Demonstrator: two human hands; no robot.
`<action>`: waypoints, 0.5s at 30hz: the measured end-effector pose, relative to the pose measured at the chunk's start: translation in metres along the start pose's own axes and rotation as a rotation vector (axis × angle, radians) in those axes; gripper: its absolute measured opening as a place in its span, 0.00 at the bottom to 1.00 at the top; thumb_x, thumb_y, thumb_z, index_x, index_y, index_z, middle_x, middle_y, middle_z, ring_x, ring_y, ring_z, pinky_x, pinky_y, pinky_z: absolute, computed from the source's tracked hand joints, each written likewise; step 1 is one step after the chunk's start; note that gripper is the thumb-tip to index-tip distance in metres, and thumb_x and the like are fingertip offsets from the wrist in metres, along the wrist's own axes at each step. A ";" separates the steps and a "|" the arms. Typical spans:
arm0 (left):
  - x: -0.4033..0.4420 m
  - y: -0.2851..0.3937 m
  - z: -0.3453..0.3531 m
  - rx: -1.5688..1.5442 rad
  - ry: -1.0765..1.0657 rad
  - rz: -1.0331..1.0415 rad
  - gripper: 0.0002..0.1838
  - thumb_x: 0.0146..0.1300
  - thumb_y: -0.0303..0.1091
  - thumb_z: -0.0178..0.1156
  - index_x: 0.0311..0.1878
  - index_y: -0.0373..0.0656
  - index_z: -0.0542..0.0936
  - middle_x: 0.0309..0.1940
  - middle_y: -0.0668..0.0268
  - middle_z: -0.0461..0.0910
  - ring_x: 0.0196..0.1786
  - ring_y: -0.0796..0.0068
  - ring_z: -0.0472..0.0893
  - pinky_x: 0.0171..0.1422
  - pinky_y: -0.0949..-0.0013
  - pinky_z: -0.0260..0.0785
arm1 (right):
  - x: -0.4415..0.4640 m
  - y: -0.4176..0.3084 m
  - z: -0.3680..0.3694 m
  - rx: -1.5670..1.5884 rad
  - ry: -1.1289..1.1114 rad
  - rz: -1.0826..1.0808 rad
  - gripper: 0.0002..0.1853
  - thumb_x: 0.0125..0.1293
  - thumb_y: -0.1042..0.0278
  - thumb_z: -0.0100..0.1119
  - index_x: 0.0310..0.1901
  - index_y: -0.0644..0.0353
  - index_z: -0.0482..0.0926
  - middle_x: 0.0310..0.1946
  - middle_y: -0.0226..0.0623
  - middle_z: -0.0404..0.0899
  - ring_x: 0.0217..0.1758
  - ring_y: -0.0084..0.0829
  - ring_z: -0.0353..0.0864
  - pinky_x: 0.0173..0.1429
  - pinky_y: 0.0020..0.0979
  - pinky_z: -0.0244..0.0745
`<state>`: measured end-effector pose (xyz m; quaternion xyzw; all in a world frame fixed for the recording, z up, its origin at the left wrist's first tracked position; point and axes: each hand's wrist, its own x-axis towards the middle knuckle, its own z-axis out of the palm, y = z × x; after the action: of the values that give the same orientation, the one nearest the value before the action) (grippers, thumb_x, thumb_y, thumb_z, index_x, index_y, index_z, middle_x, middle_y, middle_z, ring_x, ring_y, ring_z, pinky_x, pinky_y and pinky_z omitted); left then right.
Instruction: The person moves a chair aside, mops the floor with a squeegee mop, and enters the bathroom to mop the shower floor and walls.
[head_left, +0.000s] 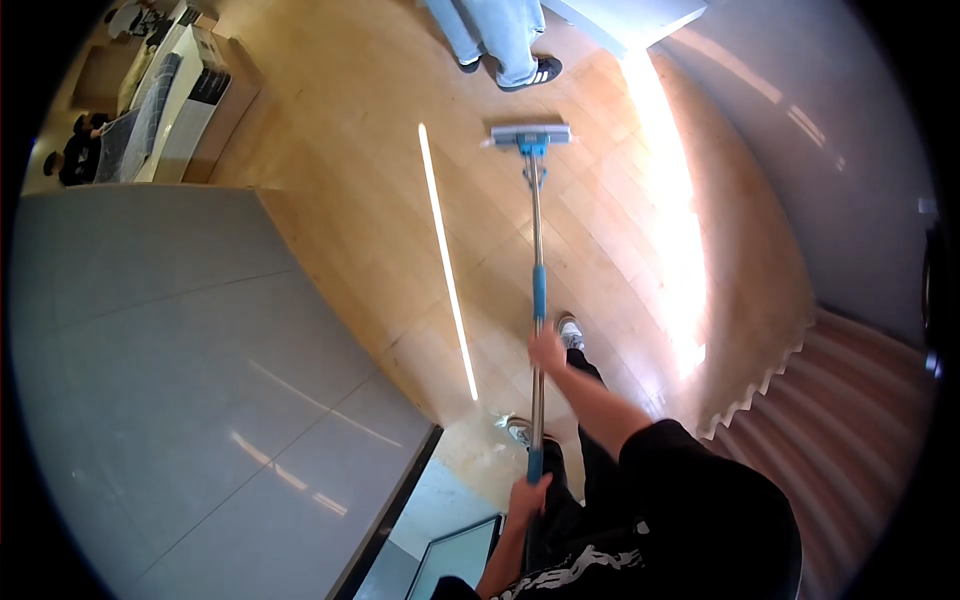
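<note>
A sponge mop (pixel 539 225) with a blue-and-metal pole stretches ahead of me. Its wide, pale head lies on the wood floor (pixel 350 200), crosswise to the pole. My right hand (pixel 547 350) is wrapped around the metal pole below the blue middle sleeve. Nearer my body, my left hand (pixel 530 495) closes around the blue grip at the handle's end. My own shoes show on both sides of the pole.
Another person's legs (pixel 495 40) in light jeans stand just beyond the mop head. Grey wall panels (pixel 200 370) rise on the left, a grey wall (pixel 800 130) on the right. Ribbed brownish material (pixel 830 420) hangs at lower right. Boxes (pixel 200 90) and people appear at upper left.
</note>
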<state>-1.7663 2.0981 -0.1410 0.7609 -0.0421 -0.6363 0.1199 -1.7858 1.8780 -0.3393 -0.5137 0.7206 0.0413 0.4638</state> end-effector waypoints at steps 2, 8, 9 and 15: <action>-0.049 -0.074 -0.008 0.155 0.041 -0.072 0.16 0.48 0.44 0.59 0.22 0.38 0.73 0.10 0.63 0.71 0.13 0.71 0.72 0.18 0.66 0.62 | -0.083 0.031 0.021 -0.016 -0.164 0.080 0.17 0.57 0.57 0.44 0.38 0.64 0.62 0.24 0.50 0.74 0.29 0.48 0.76 0.33 0.43 0.72; -0.181 -0.188 -0.068 0.208 0.035 -0.292 0.14 0.49 0.42 0.59 0.25 0.39 0.74 0.13 0.65 0.71 0.17 0.74 0.71 0.19 0.68 0.60 | -0.302 0.073 0.052 0.010 -0.573 0.306 0.23 0.54 0.55 0.49 0.42 0.67 0.60 0.30 0.52 0.75 0.34 0.47 0.76 0.39 0.42 0.70; -0.188 -0.196 -0.079 0.196 0.038 -0.318 0.14 0.49 0.42 0.58 0.25 0.39 0.74 0.13 0.65 0.71 0.17 0.75 0.71 0.18 0.68 0.59 | -0.312 0.080 0.063 0.058 -0.569 0.243 0.22 0.52 0.56 0.51 0.40 0.67 0.62 0.28 0.51 0.75 0.33 0.46 0.77 0.38 0.42 0.70; -0.167 -0.255 -0.146 -0.170 0.075 -0.150 0.11 0.51 0.38 0.57 0.26 0.38 0.73 0.14 0.69 0.68 0.16 0.81 0.66 0.16 0.71 0.56 | -0.244 0.041 0.079 0.338 -0.633 0.298 0.18 0.50 0.58 0.55 0.33 0.67 0.67 0.24 0.45 0.75 0.23 0.37 0.77 0.27 0.36 0.72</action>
<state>-1.6770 2.3999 -0.0176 0.7723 0.0736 -0.6158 0.1378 -1.7579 2.1106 -0.2273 -0.2817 0.6052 0.1453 0.7303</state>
